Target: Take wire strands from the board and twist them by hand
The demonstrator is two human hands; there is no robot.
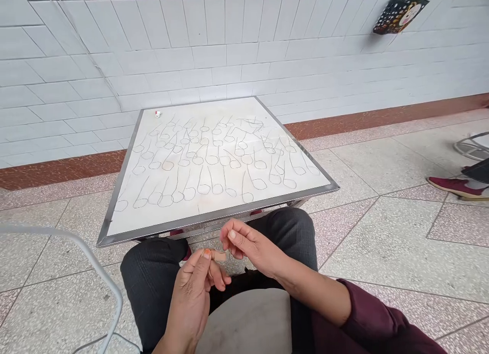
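White tabletop (148, 219), tan strip (220, 256) seemingly in left hand (194, 293), right hand (250, 244) near.

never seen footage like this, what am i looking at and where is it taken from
There is no machine here: these are a person's bare left hand and right hand. The one picture comes from a camera worn on that person's head, looking forward and down. Ahead, many thin dark loops with long tails lie on a white metal-edged table. A small tan strip shows at the left fingertips; whether it is held or wrapped around a finger, I cannot tell.
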